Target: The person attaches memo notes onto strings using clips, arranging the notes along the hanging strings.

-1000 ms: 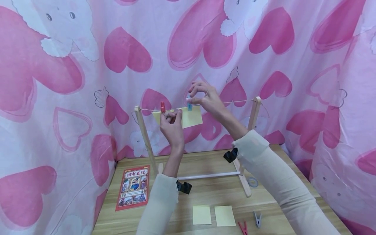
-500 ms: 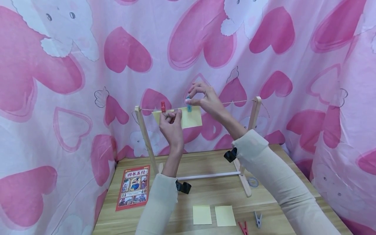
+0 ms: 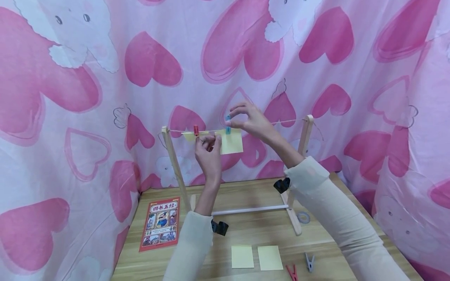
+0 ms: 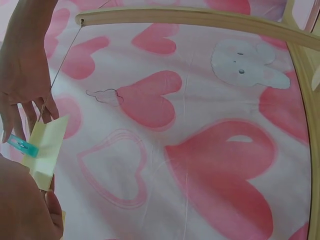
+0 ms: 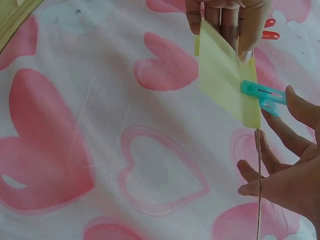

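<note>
A teal clothespin [image 5: 262,95] clips the top edge of a yellow sticky note [image 5: 227,80] to a thin string [image 5: 259,185]. My right hand [image 3: 251,121] has this clothespin between thumb and index finger, its other fingers spread. Just to the left, my left hand [image 3: 208,152] pinches the same note near its upper corner. Beside the left hand, a red clothespin [image 3: 196,130] holds another yellow note [image 3: 189,137] on the string, partly hidden by the fingers. In the left wrist view the teal clothespin [image 4: 22,146] sits on the tilted note [image 4: 50,150].
A wooden frame [image 3: 174,168] with a white crossbar [image 3: 251,210] carries the string. On the table [image 3: 211,249] lie two yellow notes [image 3: 242,256] [image 3: 270,258], a red clothespin [image 3: 291,272], a grey clothespin [image 3: 309,262], a tape roll [image 3: 304,217] and a red booklet [image 3: 160,224].
Both hands have shifted slightly right along with the note and teal clothespin. The right hand's fingers have straightened a little. The things on the table have stayed put.
</note>
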Demonstrator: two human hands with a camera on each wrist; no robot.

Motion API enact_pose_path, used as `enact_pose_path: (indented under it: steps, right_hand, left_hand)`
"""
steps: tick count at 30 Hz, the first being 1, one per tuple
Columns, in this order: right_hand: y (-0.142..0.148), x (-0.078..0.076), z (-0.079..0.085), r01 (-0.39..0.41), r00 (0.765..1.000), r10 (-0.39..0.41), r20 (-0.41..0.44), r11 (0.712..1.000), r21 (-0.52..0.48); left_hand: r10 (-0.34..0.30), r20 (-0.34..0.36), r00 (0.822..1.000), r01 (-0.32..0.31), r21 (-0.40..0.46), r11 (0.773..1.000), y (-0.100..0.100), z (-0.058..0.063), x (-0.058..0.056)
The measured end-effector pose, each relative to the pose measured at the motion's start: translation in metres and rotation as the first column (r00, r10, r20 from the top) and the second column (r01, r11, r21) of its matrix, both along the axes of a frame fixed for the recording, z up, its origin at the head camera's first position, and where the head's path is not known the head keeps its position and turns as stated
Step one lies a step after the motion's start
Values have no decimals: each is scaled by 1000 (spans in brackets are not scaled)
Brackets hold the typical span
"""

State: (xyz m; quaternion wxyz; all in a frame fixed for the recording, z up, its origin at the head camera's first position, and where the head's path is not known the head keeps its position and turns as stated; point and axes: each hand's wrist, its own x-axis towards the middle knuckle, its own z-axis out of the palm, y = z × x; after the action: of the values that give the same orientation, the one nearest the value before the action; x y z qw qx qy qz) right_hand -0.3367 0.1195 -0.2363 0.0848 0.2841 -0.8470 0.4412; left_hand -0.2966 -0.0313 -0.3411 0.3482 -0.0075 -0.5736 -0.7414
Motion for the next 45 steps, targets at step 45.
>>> enact_pose_path:
  steps: [45]
  right_hand:
    - [70, 87, -54, -94, 936, 80, -344, 995, -25]
  left_hand:
    - [-51, 443, 895, 261, -426, 866, -37, -223, 62]
